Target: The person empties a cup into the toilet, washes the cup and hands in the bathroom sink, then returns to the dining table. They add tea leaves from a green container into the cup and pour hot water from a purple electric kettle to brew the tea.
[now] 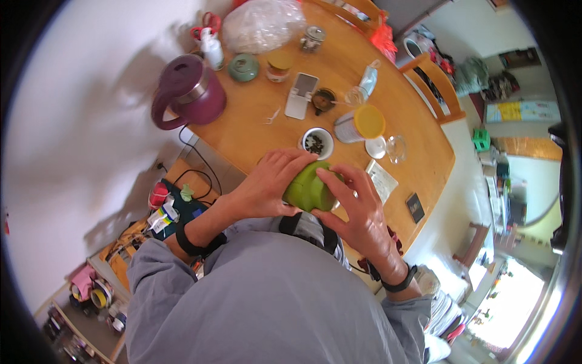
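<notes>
Both hands hold a green lidded container (pixel 309 189) close to my body, at the near edge of the wooden table. My left hand (pixel 268 184) wraps around its left side. The fingers and thumb of my right hand (pixel 357 204) grip its right end. Just beyond it stands a white cup (pixel 330 148) with dark, leaf-like bits inside. A jar with a yellow lid (pixel 369 122) is right of the cup, near a small white lid (pixel 375 147) and a clear glass vessel (pixel 397 149). Whether the green container's lid is loose I cannot tell.
A purple jug (pixel 200 98) stands at the table's left edge. Farther back are a white phone stand (pixel 298 102), a green lidded pot (pixel 243 67), a glass jar (pixel 313 38) and a plastic bag (pixel 263 25). A dark card-like object (pixel 415 208) lies at the right.
</notes>
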A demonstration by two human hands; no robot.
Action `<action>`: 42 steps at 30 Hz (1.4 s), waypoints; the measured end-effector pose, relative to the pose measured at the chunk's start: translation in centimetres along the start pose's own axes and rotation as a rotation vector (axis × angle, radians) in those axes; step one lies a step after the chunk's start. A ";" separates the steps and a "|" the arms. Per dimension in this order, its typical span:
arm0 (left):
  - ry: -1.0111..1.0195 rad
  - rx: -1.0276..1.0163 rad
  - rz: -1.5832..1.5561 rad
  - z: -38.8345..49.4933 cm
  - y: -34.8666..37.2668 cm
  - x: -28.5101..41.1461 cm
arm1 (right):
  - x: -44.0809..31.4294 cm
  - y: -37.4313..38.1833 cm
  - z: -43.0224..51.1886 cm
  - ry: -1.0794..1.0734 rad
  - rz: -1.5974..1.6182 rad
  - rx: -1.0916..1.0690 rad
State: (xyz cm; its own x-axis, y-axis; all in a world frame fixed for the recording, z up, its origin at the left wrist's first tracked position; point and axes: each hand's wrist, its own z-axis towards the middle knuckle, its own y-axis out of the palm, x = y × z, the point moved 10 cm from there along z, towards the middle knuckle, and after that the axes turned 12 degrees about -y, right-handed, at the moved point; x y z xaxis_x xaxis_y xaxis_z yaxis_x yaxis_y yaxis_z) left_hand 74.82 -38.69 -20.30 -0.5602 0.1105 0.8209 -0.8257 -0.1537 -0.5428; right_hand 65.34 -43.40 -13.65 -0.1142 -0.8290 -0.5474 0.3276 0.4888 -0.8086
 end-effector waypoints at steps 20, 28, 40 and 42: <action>-0.678 0.949 -0.081 -16.0 -32.6 -30.7 | 13.3 7.0 -0.7 0.631 0.530 0.297; -0.512 0.828 -0.231 -5.7 -30.6 -44.4 | 4.9 7.9 3.5 0.572 0.494 -0.114; -0.714 0.606 -0.533 -12.4 -27.5 -45.4 | -13.3 -3.8 12.4 -0.443 0.981 0.038; -0.615 0.469 -0.653 -14.3 -25.7 -40.3 | -13.7 -3.7 12.2 -0.461 0.864 0.114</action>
State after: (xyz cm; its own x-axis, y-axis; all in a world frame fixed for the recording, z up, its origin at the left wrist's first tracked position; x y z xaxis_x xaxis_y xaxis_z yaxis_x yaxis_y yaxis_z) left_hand 117.67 -25.19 -41.95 0.2326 -0.1936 0.9531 -0.7749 -0.6292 0.0613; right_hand 77.15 -37.14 -0.52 0.5757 -0.2360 -0.7829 0.2180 0.9671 -0.1312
